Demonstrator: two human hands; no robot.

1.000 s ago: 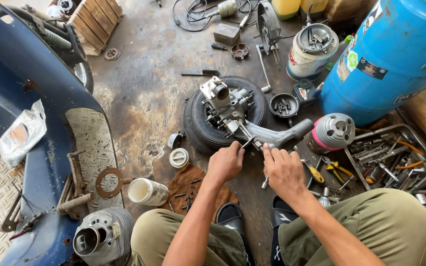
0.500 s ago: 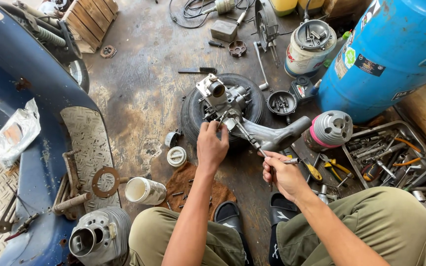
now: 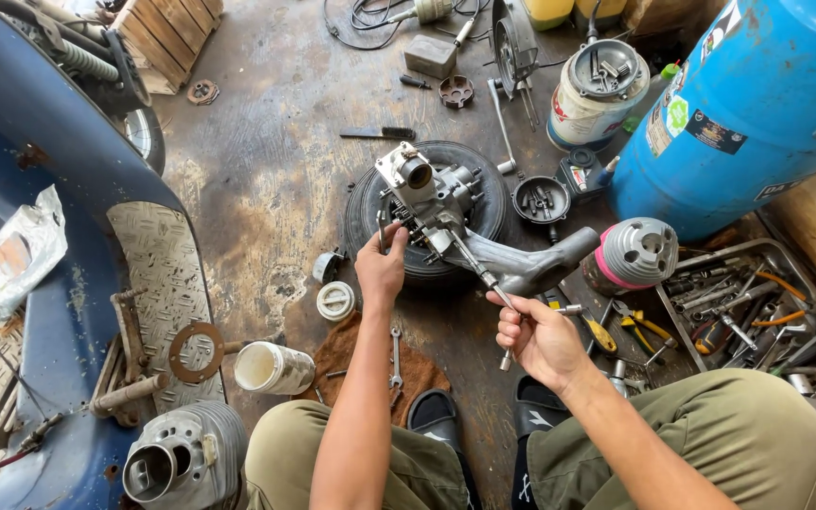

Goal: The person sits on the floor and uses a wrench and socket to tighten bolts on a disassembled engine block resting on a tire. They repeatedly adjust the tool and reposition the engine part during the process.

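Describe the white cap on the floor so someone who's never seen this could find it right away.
Start at the tyre lying flat with the engine on it. Just off its near-left edge, left of the left hand, lies the white cap. It is round and ribbed, unlike the small grey part beside it.

- A big blue drum (image 3: pixel 757 104) stands at the far right.
- Beside it, a metal tray (image 3: pixel 701 260) full of loose tools.
- A finned cylinder (image 3: pixel 637 253) with a pink band lies near the tray.
- A white cup (image 3: pixel 274 367) lies tipped on the concrete floor (image 3: pixel 266 142).
- A wooden crate (image 3: pixel 164 33) sits at the top left.
- A brown rag (image 3: pixel 356 354) carries a small spanner (image 3: pixel 396 359).
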